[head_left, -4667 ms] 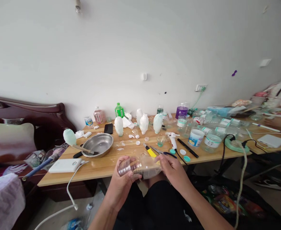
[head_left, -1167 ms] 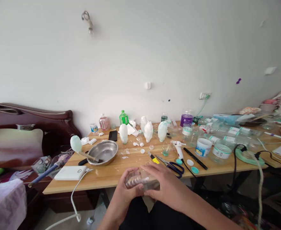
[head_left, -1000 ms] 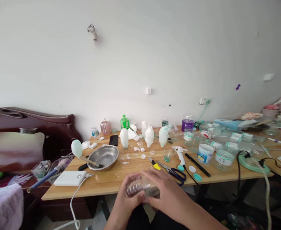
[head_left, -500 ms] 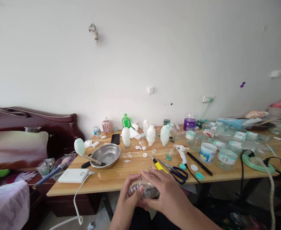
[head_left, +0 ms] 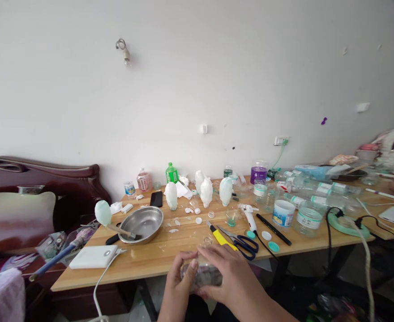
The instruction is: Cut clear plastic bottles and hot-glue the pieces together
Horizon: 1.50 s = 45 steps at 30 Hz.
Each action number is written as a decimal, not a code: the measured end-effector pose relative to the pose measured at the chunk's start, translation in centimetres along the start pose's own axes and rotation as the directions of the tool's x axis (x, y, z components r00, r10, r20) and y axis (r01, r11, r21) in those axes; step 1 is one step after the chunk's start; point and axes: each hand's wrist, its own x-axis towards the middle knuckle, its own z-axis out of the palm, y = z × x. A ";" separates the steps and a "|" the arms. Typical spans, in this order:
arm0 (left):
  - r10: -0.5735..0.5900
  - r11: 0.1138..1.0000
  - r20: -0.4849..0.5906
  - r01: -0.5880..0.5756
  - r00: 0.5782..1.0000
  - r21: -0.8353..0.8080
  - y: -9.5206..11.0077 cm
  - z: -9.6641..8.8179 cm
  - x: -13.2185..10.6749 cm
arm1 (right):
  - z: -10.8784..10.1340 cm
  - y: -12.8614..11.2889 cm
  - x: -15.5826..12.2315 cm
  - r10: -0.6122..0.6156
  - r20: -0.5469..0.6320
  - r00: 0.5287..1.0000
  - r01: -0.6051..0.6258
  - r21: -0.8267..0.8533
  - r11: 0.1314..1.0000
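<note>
Between my two hands, just off the table's front edge, is a clear plastic bottle (head_left: 207,273) lying sideways. My left hand (head_left: 179,279) is closed round its left end, thumb on top. The fingers of my right hand (head_left: 229,273) wrap over its right side. Much of the bottle is hidden by my fingers. Beyond my hands, a yellow utility knife (head_left: 222,237) and dark-handled scissors (head_left: 246,245) lie on the wooden table (head_left: 180,241). Several white, papery egg-shaped forms (head_left: 206,192) stand farther back.
To the left are a metal bowl (head_left: 150,220) with a brush across it and a white power bank (head_left: 94,257). On the right lie a glue gun (head_left: 249,218), a black marker (head_left: 273,229), many clear bottles (head_left: 321,190) and a green power strip (head_left: 347,226).
The view has turned slightly right, so the table's things sit farther left. Both hands keep hold of the bottle, with the left thumb a little changed in place.
</note>
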 end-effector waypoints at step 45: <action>0.205 0.965 -0.011 -0.200 0.979 0.170 0.9 0.9 1.2 | -0.4 1.2 -0.5 0.036 -0.173 0.984 -0.008 0.159 0.987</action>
